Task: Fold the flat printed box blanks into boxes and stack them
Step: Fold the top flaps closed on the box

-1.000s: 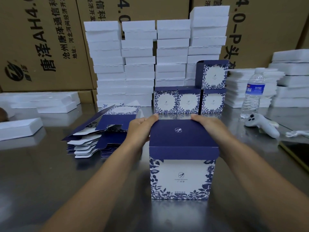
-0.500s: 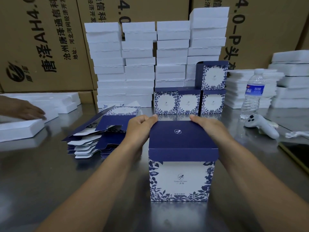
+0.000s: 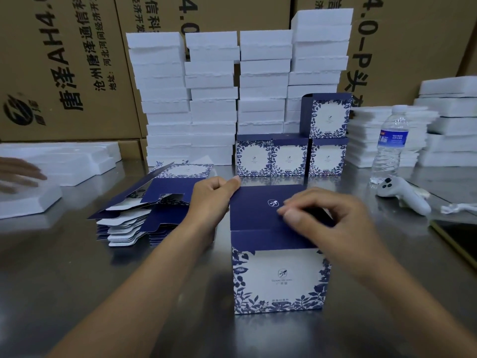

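In the lower middle of the frame a folded box [image 3: 278,280] is standing on the counter [image 3: 64,280], with the left hand [image 3: 211,200] sitting at its far left top corner and the right hand [image 3: 333,218] hanging over its top. Left of it, a pile of flat blanks [image 3: 144,210] is lying. Behind the box, three finished boxes [image 3: 289,158] are standing in a row, and a fourth box [image 3: 330,117] is sitting on the rightmost one. Foam stacks [image 3: 211,99] are rising behind them, before cartons [image 3: 51,60]. At the right, a controller [image 3: 402,195] is lying before a water bottle [image 3: 391,143], with foam trays [image 3: 449,120] behind. At the left edge, another person's hand [image 3: 18,174] is showing above foam pieces [image 3: 64,161].
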The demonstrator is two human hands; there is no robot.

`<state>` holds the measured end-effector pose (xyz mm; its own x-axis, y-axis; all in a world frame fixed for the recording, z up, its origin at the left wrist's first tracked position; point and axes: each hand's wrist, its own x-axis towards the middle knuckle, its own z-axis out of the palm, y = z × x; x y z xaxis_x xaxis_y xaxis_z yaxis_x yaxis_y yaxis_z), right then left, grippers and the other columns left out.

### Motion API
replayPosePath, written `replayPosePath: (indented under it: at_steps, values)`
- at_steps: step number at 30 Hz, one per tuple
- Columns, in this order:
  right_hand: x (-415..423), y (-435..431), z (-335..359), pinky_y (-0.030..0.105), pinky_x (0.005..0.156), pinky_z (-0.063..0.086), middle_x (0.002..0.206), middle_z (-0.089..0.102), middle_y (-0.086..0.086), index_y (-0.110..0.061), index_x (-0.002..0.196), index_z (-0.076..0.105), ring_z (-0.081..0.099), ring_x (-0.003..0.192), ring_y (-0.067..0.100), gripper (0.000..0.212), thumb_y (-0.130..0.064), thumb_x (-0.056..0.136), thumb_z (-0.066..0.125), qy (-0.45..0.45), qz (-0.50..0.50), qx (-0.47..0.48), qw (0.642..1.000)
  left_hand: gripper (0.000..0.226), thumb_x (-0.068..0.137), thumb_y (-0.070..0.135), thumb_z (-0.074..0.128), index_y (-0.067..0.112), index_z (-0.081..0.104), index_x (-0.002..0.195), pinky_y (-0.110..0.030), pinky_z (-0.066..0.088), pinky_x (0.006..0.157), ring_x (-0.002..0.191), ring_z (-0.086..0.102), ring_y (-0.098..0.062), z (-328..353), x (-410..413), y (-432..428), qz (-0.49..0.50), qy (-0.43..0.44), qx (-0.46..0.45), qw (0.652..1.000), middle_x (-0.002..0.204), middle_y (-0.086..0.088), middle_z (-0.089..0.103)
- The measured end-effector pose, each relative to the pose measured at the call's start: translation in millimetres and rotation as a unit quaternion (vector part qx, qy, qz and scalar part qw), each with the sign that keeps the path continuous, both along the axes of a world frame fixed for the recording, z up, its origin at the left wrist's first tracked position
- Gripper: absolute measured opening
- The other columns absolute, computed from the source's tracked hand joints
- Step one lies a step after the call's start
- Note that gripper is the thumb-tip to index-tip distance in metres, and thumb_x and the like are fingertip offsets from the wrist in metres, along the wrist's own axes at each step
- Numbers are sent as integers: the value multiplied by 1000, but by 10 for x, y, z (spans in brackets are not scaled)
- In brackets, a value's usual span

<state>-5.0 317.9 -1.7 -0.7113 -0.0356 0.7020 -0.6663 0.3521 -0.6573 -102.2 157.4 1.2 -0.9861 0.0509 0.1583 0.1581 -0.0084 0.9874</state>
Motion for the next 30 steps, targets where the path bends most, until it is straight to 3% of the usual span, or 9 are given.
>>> replayPosePath:
  at_steps: [2, 4, 7, 12, 17, 23, 27, 30]
  values:
    - [-67, 11, -12, 17, 78, 47, 82, 69, -14, -30, 74, 72, 64, 84, 6, 21, -42, 60, 82, 14, -32, 73, 997, 35, 90, 24, 65, 13, 49, 60, -29, 43, 64, 64, 51, -22, 2, 3, 37, 29, 10, 10, 999, 70, -13, 55]
    - [-152, 35, -22, 22, 80, 48, 80, 68, -15, -30, 76, 72, 63, 85, 6, 24, -43, 58, 82, 30, -54, 82, 995, 22, 88, 25, 67, 15, 59, 70, -29, 48, 72, 74, 60, -19, 3, 16, 58, 59, 40, 8, 997, 78, -5, 65]
    - [-298, 54, -46, 26, 79, 49, 81, 68, -17, -23, 80, 74, 64, 83, 3, 23, -41, 66, 75, 72, -108, 112, 985, 4, 88, 25, 66, 26, 63, 86, -28, 48, 83, 97, 59, -13, -22, 81, 57, 68, 120, -34, 990, 101, 4, 62]
    - [-527, 10, -98, 39, 80, 50, 81, 71, -7, -19, 84, 74, 65, 79, 11, 22, -39, 74, 72, 103, -207, 169, 958, 12, 93, 15, 56, 17, 66, 86, -31, 42, 97, 106, 57, -7, -142, 182, 95, 53, 247, -72, 965, 101, 13, 64]
    - [-670, -44, -176, 35, 71, 48, 76, 68, -5, -17, 83, 73, 63, 73, 17, 20, -36, 79, 68, 160, -246, 184, 938, 8, 90, 13, 62, 9, 69, 89, -17, 42, 87, 96, 57, -4, -230, 133, 105, 25, 303, -115, 946, 94, 8, 64]
    - [-785, -2, -220, 37, 71, 46, 72, 68, -1, -12, 76, 72, 62, 67, 23, 24, -34, 83, 65, 239, -241, 195, 920, 8, 89, 12, 63, 11, 69, 85, -30, 43, 93, 106, 57, -17, -318, 39, 121, 19, 329, -107, 938, 96, -6, 63]
    - [-813, 9, -258, 36, 76, 44, 73, 69, -1, -11, 76, 72, 64, 68, 23, 22, -30, 85, 65, 266, -251, 200, 909, 9, 87, 21, 56, 22, 64, 82, -27, 43, 92, 105, 57, -10, -357, 14, 153, 30, 347, -94, 933, 93, -3, 62]
    - [-798, 28, -273, 43, 80, 46, 78, 71, -2, -12, 80, 74, 67, 75, 22, 20, -28, 86, 64, 267, -257, 207, 905, 13, 88, 22, 57, 33, 59, 82, -27, 43, 92, 104, 56, -5, -384, 2, 173, 41, 361, -86, 928, 94, 4, 62]
